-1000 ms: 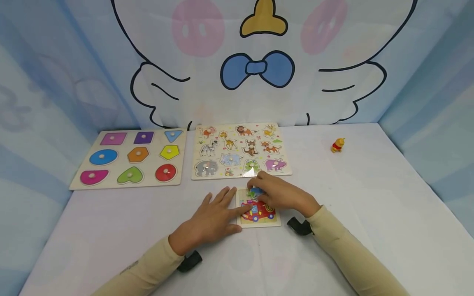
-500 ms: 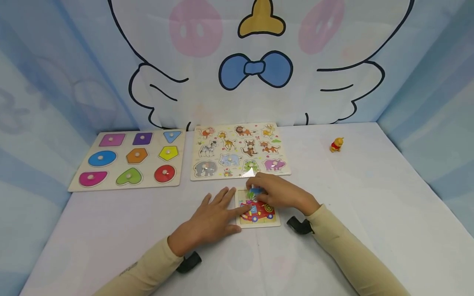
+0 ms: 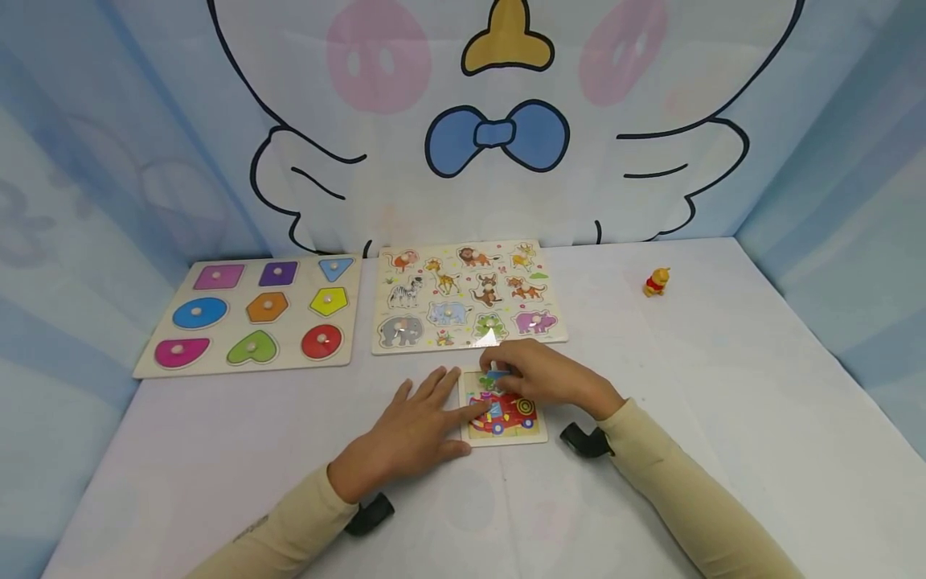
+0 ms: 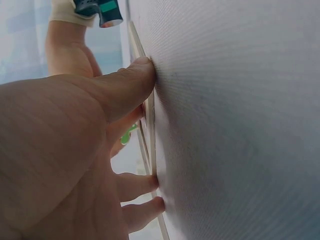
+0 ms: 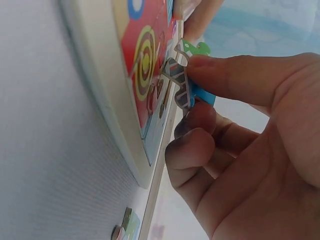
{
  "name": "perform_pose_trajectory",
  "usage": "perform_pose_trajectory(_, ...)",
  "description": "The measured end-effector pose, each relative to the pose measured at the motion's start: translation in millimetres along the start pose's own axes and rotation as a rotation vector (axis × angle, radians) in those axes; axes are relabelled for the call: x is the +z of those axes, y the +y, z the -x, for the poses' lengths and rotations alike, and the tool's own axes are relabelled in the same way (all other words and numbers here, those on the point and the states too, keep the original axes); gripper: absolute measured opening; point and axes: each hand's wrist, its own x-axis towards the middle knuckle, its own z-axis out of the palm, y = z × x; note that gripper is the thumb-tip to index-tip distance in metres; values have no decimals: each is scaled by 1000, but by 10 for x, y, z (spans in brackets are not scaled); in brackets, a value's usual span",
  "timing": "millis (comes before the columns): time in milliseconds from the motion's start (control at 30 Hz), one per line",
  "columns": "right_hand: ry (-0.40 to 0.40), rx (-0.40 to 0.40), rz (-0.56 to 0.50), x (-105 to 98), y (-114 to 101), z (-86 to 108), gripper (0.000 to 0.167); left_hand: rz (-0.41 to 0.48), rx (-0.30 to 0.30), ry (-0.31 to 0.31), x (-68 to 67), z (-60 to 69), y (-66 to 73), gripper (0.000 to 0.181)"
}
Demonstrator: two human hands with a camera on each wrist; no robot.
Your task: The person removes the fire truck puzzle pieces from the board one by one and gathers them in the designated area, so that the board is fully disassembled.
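A small framed jigsaw puzzle (image 3: 538,440) with a red fire truck picture lies on the white tablecloth. My right hand (image 3: 546,376) pinches a blue and green jigsaw piece (image 5: 181,82) with a grey ladder pattern, over the puzzle's upper part. In the right wrist view the piece is tilted against the puzzle surface, thumb on one side and fingertips on the other. My left hand (image 3: 414,430) lies spread at the puzzle's left side. Its index finger reaches over the truck, and its thumb (image 4: 132,82) touches the frame's near edge in the left wrist view.
Behind the hands lies an animal peg puzzle (image 3: 463,281). Left of it is a shape peg puzzle (image 3: 289,330) with coloured pieces. A small yellow bear figurine in a red shirt (image 3: 656,282) stands at the back right. A printed curtain (image 3: 499,201) hangs behind the table.
The right hand's fingers and the jigsaw piece have shifted slightly, showing more of the green part. The left hand stays in place on the puzzle.
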Motion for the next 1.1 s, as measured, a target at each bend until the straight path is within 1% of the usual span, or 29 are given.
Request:
perform_pose_trajectory(233,6,-12,2,-12,-22,7,16,1,-1,-2,-1,-1,5,60)
perform_pose_trajectory(367,38,-23,-13,-126,-86,85,17,1,4,-4,-3,-6,13,60)
perform_pose_trajectory(467,83,-14,-20,-256,-102,160,16,0,5,-3,-1,-6,15,60)
perform_pose_trajectory(600,158,26,-9,-444,-8,308,18,4,1,10,3,4,10,60)
perform_pose_trajectory(700,194,89,11,-564,135,470,20,11,5,27,7,8,5,59)
perform_pose_trajectory(767,194,145,25,-618,234,580,20,12,8,35,10,11,3,59)
perform_pose_trajectory(833,178,197,26,-645,327,674,20,15,7,40,10,14,3,59)
perform_pose_trajectory(900,154,230,22,-652,401,742,19,19,5,39,8,16,4,59)
perform_pose_trajectory(1000,121,242,13,-639,483,794,18,29,3,33,3,16,7,59)
perform_pose_trajectory(1100,102,231,6,-620,528,806,18,34,4,31,2,11,11,59)
